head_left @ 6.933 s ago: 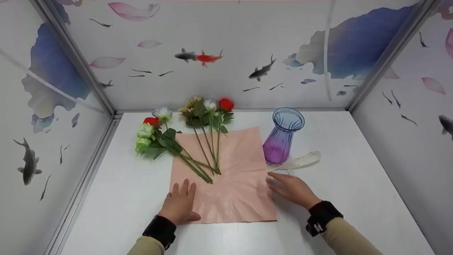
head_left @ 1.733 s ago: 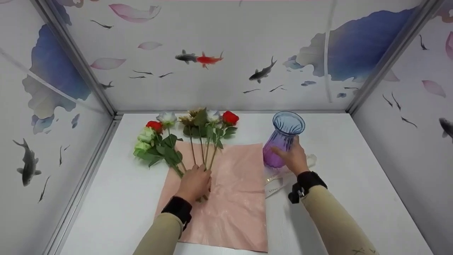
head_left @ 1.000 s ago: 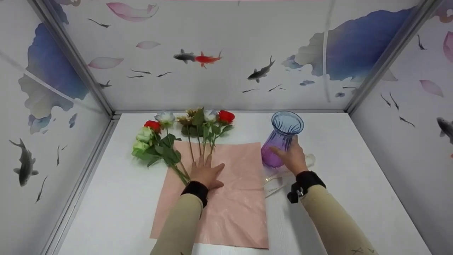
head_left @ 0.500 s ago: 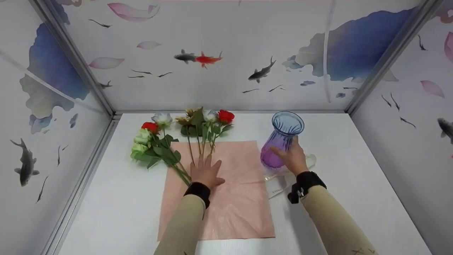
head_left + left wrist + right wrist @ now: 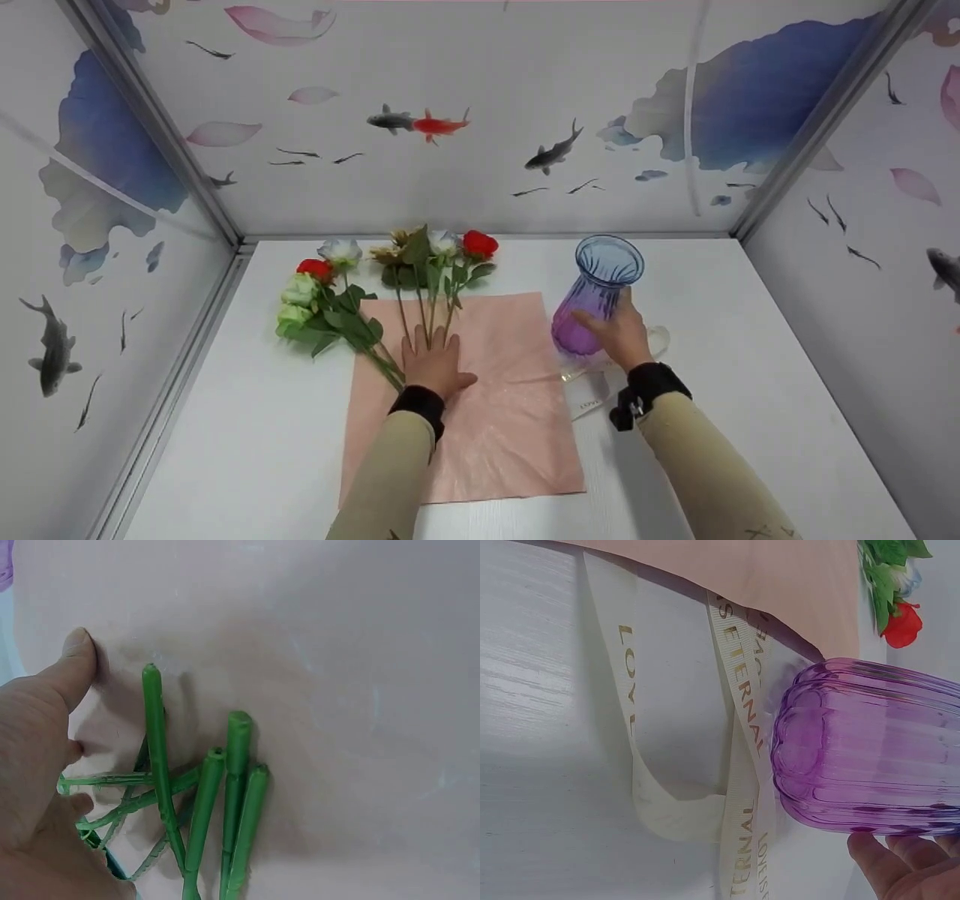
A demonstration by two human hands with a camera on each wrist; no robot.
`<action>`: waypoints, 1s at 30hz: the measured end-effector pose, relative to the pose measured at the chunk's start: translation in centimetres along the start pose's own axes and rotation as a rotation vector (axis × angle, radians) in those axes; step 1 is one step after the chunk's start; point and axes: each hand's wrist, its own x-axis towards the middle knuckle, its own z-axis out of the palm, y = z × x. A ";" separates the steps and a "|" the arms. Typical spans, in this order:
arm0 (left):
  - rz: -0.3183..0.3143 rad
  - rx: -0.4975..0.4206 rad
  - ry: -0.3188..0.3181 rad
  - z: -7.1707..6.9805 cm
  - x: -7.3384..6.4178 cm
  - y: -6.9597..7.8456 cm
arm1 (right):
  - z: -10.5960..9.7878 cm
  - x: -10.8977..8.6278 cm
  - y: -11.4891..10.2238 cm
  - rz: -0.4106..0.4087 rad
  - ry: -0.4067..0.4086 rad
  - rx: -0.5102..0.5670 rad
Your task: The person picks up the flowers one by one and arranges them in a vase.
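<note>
My left hand [image 5: 435, 367] lies with fingers spread over the lower stems of several artificial flowers, on a sheet of pink wrapping paper [image 5: 502, 427]. In the left wrist view, green stem ends [image 5: 199, 832] show beside the palm, with the thumb on the paper. Green, red and pale blue blooms [image 5: 300, 289] fan out at the left; a red rose [image 5: 480, 244] and others lie at the back. My right hand [image 5: 628, 334] grips the lower side of a glass vase [image 5: 581, 319], blue at its flared rim and purple at the base. Its fingers [image 5: 877, 859] touch the glass.
A cream ribbon [image 5: 742, 705] with gold lettering lies loosely looped between the paper and the vase, partly under both. The white table [image 5: 247, 427] is enclosed by printed panels [image 5: 480, 180] at the back and both sides.
My left hand has let go of the gathered stems and spread out flat over them. The paper has slid and turned slightly. Earlier, my right hand moved from the paper's edge to the vase.
</note>
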 end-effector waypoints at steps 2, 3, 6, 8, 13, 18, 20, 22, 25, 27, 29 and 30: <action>0.000 -0.007 0.003 0.0 0.0 0.0 | 0.0 0.0 0.0 0.004 -0.002 -0.002; 0.006 -0.005 0.016 -0.1 -0.1 0.0 | 0.0 -0.1 0.0 0.006 -0.003 -0.003; 0.014 -0.001 0.042 -1.4 -0.5 0.7 | 0.0 -0.1 0.0 0.005 -0.001 0.001; 0.031 -0.008 0.090 -1.5 -0.3 0.8 | 0.0 -0.2 0.0 0.000 0.004 0.001; 0.054 -0.114 0.160 -2.5 0.2 1.4 | 0.1 -0.3 0.1 -0.008 0.012 -0.010; 0.071 -0.344 0.147 -4.3 0.3 1.8 | 0.1 -0.3 0.0 -0.019 0.015 -0.011; 0.096 -0.466 0.118 -4.9 0.3 1.9 | 0.1 -0.2 0.0 -0.026 0.014 -0.012; 0.112 -0.583 0.074 -5.4 0.3 1.9 | 0.0 -0.2 0.0 -0.031 0.015 -0.012; 0.119 -0.703 0.022 -5.9 0.1 1.8 | 0.0 -0.2 0.0 -0.036 0.019 -0.016; 0.098 -0.769 -0.004 -6.1 -0.1 1.7 | 0.0 -0.2 -0.1 -0.037 0.020 -0.017; 0.068 -0.835 -0.028 -6.2 -0.3 1.7 | 0.0 -0.2 0.0 -0.037 0.020 -0.013; 0.052 -0.868 -0.045 -6.2 -0.3 1.7 | 0.0 -0.2 0.0 -0.037 0.019 -0.007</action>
